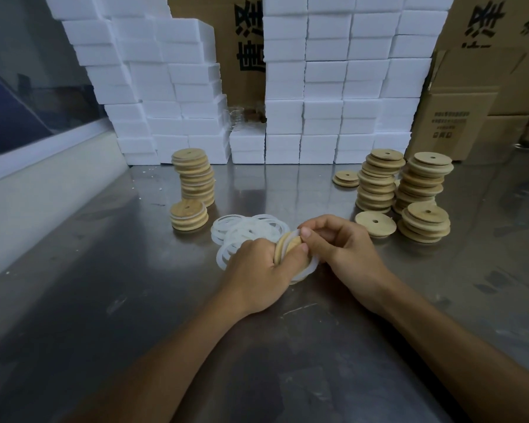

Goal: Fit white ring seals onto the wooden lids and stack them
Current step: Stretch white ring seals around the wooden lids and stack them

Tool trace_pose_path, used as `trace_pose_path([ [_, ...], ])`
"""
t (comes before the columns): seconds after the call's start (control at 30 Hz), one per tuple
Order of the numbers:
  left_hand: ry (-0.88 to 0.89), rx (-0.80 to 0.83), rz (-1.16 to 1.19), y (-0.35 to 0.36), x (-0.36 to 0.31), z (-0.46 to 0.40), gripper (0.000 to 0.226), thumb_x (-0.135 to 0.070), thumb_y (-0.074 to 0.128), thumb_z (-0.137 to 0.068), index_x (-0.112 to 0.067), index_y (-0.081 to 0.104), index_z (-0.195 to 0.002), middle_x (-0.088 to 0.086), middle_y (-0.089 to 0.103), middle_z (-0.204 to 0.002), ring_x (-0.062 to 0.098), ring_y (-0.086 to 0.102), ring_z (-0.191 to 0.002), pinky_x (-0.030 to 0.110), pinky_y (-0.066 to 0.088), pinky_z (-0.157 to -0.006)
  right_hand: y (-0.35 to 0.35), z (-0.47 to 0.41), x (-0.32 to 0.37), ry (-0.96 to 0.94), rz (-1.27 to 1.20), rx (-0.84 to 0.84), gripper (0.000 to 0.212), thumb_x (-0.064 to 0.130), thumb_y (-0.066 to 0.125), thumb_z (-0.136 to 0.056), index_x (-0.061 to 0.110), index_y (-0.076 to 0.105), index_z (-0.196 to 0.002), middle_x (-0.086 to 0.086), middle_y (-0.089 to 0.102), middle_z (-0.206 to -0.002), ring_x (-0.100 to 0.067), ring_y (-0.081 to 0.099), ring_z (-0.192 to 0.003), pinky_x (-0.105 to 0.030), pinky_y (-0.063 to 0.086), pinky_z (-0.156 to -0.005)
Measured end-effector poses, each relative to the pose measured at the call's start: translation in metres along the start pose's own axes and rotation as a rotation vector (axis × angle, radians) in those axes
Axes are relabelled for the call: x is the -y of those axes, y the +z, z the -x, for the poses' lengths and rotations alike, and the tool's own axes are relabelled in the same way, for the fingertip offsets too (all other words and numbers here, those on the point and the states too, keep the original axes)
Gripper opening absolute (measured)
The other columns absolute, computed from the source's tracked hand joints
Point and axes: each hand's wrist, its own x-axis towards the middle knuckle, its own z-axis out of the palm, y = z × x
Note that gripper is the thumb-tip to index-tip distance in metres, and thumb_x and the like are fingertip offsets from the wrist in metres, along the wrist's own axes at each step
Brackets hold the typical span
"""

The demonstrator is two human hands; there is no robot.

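My left hand [257,273] grips a round wooden lid [286,247] held on edge above the steel table. A white ring seal [307,270] hangs round the lid's lower side. My right hand [339,244] pinches the ring against the lid's top edge with thumb and fingertips. Just behind my hands lies a loose pile of white ring seals [245,232]. To the left stand a tall stack of lids [194,177] and a short stack [189,215] with white showing between the lids.
On the right stand two tall stacks of wooden lids [379,180] [423,178], a short stack [425,222], a single lid [375,223] and a low pair [346,178]. White foam blocks [324,117] and cardboard boxes [458,120] wall off the back of the table.
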Motion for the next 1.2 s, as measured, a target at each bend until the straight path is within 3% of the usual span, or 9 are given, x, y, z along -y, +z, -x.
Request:
trace_pose_path([
  [0.13,0.046,-0.055,0.04,-0.001,-0.002,0.001,0.067,-0.065,0.042,-0.08,-0.005,0.062,-0.061,0.013,0.062,-0.056,0.028,0.06,-0.056,0.049,0.048,-0.057,0.002,0.001,0.003,0.018,0.024,-0.02,0.034,0.033,0.069,-0.077,0.001,0.067,-0.086,-0.004,0.072,-0.071,-0.01,0.062,-0.064,-0.023,0.049,-0.061],
  [0.23,0.068,-0.097,0.021,-0.001,-0.003,0.0,0.066,-0.065,0.04,-0.081,-0.006,0.064,-0.063,0.011,0.063,-0.059,0.026,0.061,-0.059,0.048,0.049,-0.061,0.002,0.0,0.005,0.117,-0.076,-0.036,0.036,0.033,0.071,-0.077,-0.002,0.066,-0.085,-0.013,0.072,-0.075,-0.022,0.067,-0.072,-0.039,0.056,-0.072],
  [0.3,0.087,-0.125,0.027,-0.002,-0.003,0.0,0.067,-0.063,0.039,-0.082,-0.004,0.068,-0.069,0.011,0.067,-0.063,0.026,0.064,-0.064,0.048,0.051,-0.065,0.003,0.0,0.007,0.197,-0.145,-0.013,0.032,0.034,0.071,-0.077,0.002,0.067,-0.082,-0.018,0.072,-0.08,-0.029,0.07,-0.076,-0.04,0.059,-0.071],
  [0.53,0.155,-0.187,0.008,-0.001,-0.005,0.001,0.065,-0.06,0.04,-0.088,-0.005,0.066,-0.063,0.008,0.063,-0.058,0.025,0.062,-0.061,0.047,0.05,-0.064,0.0,0.0,0.015,0.319,-0.254,0.012,0.019,0.02,0.065,-0.09,0.009,0.066,-0.075,-0.014,0.074,-0.083,-0.024,0.073,-0.074,-0.03,0.059,-0.06],
  [0.67,0.149,-0.195,0.03,0.001,-0.006,0.001,0.067,-0.06,0.041,-0.088,-0.003,0.068,-0.066,0.01,0.065,-0.061,0.027,0.063,-0.063,0.048,0.05,-0.066,-0.001,0.0,0.015,0.32,-0.258,0.003,0.019,0.019,0.064,-0.091,0.01,0.065,-0.073,-0.012,0.074,-0.081,-0.023,0.073,-0.075,-0.031,0.06,-0.064],
  [0.8,0.141,-0.195,0.054,-0.001,-0.006,-0.001,0.069,-0.06,0.039,-0.088,-0.001,0.072,-0.077,0.012,0.07,-0.072,0.027,0.066,-0.073,0.047,0.051,-0.074,0.0,-0.001,0.015,0.301,-0.271,0.042,0.019,0.033,0.068,-0.082,0.016,0.07,-0.073,-0.012,0.074,-0.09,-0.025,0.073,-0.084,-0.03,0.058,-0.069],
  [0.9,0.161,-0.225,0.048,-0.001,-0.008,-0.001,0.066,-0.058,0.04,-0.09,-0.003,0.069,-0.069,0.01,0.066,-0.063,0.025,0.064,-0.065,0.046,0.051,-0.068,-0.001,-0.001,0.015,0.318,-0.28,0.065,0.02,0.037,0.068,-0.082,0.019,0.067,-0.074,-0.009,0.074,-0.092,-0.026,0.073,-0.085,-0.028,0.058,-0.067],
  [1.0,0.139,-0.273,0.036,-0.002,-0.008,-0.001,0.067,-0.06,0.04,-0.09,-0.004,0.065,-0.061,0.008,0.059,-0.054,0.022,0.058,-0.056,0.044,0.048,-0.061,-0.003,-0.001,0.013,0.328,-0.267,0.078,0.015,0.028,0.064,-0.092,0.016,0.065,-0.083,-0.01,0.075,-0.092,-0.03,0.074,-0.088,-0.026,0.057,-0.064],
  [1.2,0.082,-0.144,0.091,-0.003,-0.005,-0.002,0.057,-0.061,0.052,-0.084,-0.009,0.073,-0.075,0.008,0.068,-0.066,0.022,0.065,-0.065,0.047,0.052,-0.065,0.002,0.001,0.006,0.19,-0.184,-0.022,0.013,0.014,0.062,-0.095,0.013,0.062,-0.082,-0.004,0.072,-0.075,-0.016,0.068,-0.067,-0.025,0.055,-0.062],
])
